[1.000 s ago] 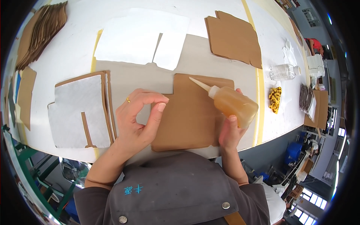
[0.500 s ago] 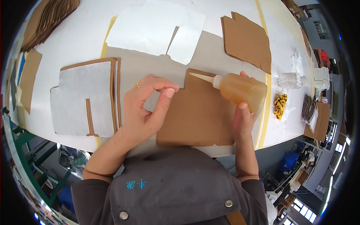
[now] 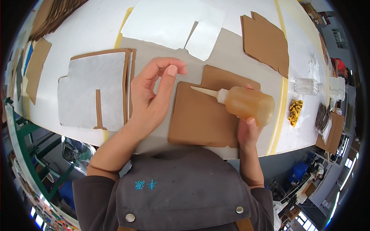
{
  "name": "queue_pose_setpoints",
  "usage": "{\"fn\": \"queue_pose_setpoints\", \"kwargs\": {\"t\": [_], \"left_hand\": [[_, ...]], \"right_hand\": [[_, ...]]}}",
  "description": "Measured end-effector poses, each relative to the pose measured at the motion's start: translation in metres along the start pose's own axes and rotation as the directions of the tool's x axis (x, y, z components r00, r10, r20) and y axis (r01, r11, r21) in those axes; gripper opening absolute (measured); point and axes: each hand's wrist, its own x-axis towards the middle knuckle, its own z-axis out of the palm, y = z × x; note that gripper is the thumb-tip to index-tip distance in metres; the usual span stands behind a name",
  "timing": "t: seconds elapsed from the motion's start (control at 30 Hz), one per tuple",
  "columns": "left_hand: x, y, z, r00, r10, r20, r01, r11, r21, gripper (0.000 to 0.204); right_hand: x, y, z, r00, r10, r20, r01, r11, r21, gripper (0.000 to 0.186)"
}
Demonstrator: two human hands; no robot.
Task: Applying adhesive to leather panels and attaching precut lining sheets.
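1. The right hand (image 3: 248,134) has its fingers clamped on a squeeze bottle (image 3: 249,104) of amber liquid, tilted nearly on its side, its pale nozzle (image 3: 204,91) pointing left.
2. The bottle is over a brown panel (image 3: 200,119) with a stepped upper-left corner, which lies on a grey sheet (image 3: 154,46) on the worktop (image 3: 44,117).
3. The left hand (image 3: 154,92) is raised left of the nozzle, fingers curled and thumb tip close to them; I cannot tell whether they touch.
4. Left of that hand lies a stack of brown panels with a white-faced piece (image 3: 83,92) on top.
5. Beyond the hands are a slotted white sheet (image 3: 165,27) and, to its right, more brown panels (image 3: 266,42).
6. At the right, a clear bottle (image 3: 306,86) lies near a yellow-and-black cloth (image 3: 295,111).
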Motion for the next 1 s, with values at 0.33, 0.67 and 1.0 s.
{"fn": "queue_pose_setpoints", "kwargs": {"t": [0.33, 0.67, 1.0], "left_hand": [[0.003, -0.005, -0.004, 1.000, 0.005, -0.022, -0.004, 1.000, 0.031, 0.021], [-0.009, 0.005, 0.002, 0.999, -0.017, 0.027, 0.016, 0.998, 0.054, 0.023], [-0.117, 0.003, -0.044, 0.975, 0.044, 0.218, -0.185, 0.705, 0.685, 0.019]], "right_hand": [[0.015, 0.000, 0.010, 0.977, 0.053, 0.208, -0.056, 0.998, 0.011, 0.085], [-0.031, -0.017, -0.014, 0.893, 0.288, 0.346, -0.298, 0.954, -0.025, 0.096], [0.063, -0.025, -0.148, 0.945, 0.064, -0.321, 0.068, 0.921, 0.384, 0.067]]}}
